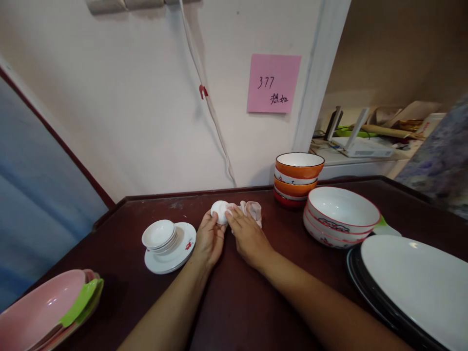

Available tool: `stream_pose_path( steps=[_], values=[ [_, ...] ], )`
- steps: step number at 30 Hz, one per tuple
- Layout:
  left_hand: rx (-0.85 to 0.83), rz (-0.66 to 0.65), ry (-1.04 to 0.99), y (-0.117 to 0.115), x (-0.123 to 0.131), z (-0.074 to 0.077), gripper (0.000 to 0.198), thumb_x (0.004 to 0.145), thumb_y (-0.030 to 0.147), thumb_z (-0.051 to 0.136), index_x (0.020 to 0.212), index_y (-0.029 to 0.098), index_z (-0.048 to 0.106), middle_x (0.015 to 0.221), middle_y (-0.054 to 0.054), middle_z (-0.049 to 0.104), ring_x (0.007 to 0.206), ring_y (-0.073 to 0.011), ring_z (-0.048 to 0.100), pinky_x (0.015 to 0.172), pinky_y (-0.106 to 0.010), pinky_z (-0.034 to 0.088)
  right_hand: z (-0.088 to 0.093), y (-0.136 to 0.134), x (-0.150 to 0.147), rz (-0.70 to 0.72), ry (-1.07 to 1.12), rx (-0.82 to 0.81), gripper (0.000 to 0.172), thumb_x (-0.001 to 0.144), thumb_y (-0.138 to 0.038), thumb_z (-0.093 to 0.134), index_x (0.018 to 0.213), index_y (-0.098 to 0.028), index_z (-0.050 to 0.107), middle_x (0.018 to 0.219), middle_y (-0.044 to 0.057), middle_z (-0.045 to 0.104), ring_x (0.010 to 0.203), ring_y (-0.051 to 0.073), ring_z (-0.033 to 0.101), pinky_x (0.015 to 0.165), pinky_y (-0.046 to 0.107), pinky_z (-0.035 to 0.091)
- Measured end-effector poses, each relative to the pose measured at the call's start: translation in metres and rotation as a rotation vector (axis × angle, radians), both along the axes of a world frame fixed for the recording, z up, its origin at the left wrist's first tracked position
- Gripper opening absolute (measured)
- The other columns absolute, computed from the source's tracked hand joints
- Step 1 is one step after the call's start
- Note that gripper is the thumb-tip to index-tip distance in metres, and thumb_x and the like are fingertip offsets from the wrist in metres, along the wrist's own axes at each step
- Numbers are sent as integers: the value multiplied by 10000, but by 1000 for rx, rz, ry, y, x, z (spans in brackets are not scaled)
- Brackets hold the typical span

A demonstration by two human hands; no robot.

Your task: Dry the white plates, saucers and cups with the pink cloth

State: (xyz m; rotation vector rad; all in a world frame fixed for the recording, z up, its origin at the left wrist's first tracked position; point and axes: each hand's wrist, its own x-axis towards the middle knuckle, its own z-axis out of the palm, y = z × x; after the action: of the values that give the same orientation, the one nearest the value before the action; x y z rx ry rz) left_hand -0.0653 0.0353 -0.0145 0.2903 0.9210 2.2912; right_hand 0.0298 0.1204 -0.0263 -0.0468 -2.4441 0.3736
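My left hand (pixel 211 240) is closed around a small white dish (pixel 218 209), which it holds tilted above the dark table. A pale pinkish cloth (pixel 254 211) is gripped in my right hand (pixel 250 238), whose fingers press it against the dish's right side. Part of the dish and cloth is hidden under those fingers. Just left of my left hand, several small white dishes (pixel 158 235) are stacked on white plates (pixel 168 265) with a red flower pattern.
Orange and white bowls (pixel 299 170) are stacked by the wall. Nearer stand red-rimmed white bowls (pixel 341 214), then large oval plates (pixel 420 278) at right. Pink dishes with green handles (pixel 44 302) lie front left. A white cable (pixel 215 122) hangs down the wall.
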Motion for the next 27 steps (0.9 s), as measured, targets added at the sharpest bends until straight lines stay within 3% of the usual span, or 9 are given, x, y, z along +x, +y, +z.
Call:
stream_pose_path(
  steps=[4, 6, 10, 15, 20, 25, 27],
  values=[
    [-20, -14, -42, -1, -1, -1, 93, 795, 147, 670, 881, 161, 636, 889, -31, 708, 845, -116, 670, 833, -231, 520, 4, -7, -2, 91, -17, 24, 572, 905, -60, 342, 1467, -165, 325, 1488, 111, 390, 1428, 226, 247, 1153, 506, 274],
    [-10, -33, -27, 0, 0, -1, 99, 801, 154, 666, 897, 161, 643, 939, -39, 710, 887, -120, 667, 852, -232, 514, 4, -7, -3, 63, -21, 18, 573, 904, -51, 327, 1467, -157, 326, 1492, 111, 382, 1427, 229, 249, 1135, 495, 309],
    [-6, -27, -3, 1, -1, -1, 101, 823, 168, 652, 923, 154, 650, 946, -50, 711, 874, -126, 667, 848, -234, 508, 1, -5, -3, -32, 1, 9, 547, 891, -31, 321, 1424, -126, 406, 1471, 145, 405, 1414, 258, 280, 1151, 546, 240],
    [-32, -13, -46, 0, -2, -2, 43, 837, 144, 628, 875, 156, 645, 888, -30, 708, 824, -99, 660, 801, -199, 507, 2, -6, -3, 19, -65, 7, 560, 891, -36, 324, 1444, -111, 367, 1486, 144, 376, 1412, 260, 285, 1090, 508, 370],
    [-32, -43, -21, 1, 1, -1, 83, 838, 154, 630, 916, 153, 658, 957, -50, 711, 873, -123, 662, 839, -235, 511, -1, -2, -3, -46, -10, -17, 529, 907, -47, 327, 1424, -123, 407, 1487, 148, 372, 1411, 262, 287, 1146, 544, 258],
    [-54, -19, -83, 0, 2, -1, 84, 831, 127, 606, 887, 154, 663, 891, -39, 710, 838, -118, 666, 856, -240, 503, 1, -13, -2, 71, -60, 10, 553, 919, -61, 309, 1463, -157, 338, 1506, 115, 348, 1424, 240, 258, 1088, 493, 374],
    [-50, -42, -72, 1, 5, -1, 126, 828, 138, 609, 937, 157, 670, 972, -52, 709, 911, -133, 659, 888, -257, 491, 7, -12, -3, 82, -73, -15, 559, 906, -63, 328, 1455, -163, 354, 1513, 102, 340, 1430, 240, 242, 1105, 518, 340]
  ],
)
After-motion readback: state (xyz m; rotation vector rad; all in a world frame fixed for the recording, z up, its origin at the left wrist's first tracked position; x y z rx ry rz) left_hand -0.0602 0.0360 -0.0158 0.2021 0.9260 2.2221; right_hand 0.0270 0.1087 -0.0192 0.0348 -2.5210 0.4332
